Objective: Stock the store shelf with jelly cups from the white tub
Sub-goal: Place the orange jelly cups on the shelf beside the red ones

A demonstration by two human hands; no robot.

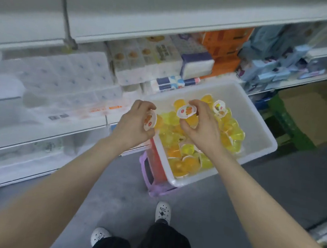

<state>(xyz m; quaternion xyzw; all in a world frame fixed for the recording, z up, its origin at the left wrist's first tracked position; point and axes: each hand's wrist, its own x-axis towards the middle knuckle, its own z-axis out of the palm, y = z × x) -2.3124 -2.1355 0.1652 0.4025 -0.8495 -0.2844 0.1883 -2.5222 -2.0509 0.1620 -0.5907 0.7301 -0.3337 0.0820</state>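
A white tub (pixel 260 132) sits on a purple stool, holding several yellow and orange jelly cups (pixel 227 129). My left hand (pixel 133 125) hovers at the tub's left rim and grips an orange jelly cup (pixel 151 120) with its white fruit-printed lid facing right. My right hand (pixel 200 125) is above the tub's middle and pinches another orange jelly cup (pixel 187 112), lid up. A white store shelf (pixel 127 25) runs across the top of the view, its surface bare.
Lower shelves hold toilet-paper packs (pixel 63 79), tissue packs (pixel 150 57), orange boxes (pixel 224 48) and blue packets (pixel 272 70). The purple stool (pixel 153 184) stands on grey floor. A cardboard box (pixel 314 109) on green crates is at right. My shoes (pixel 163 211) are below.
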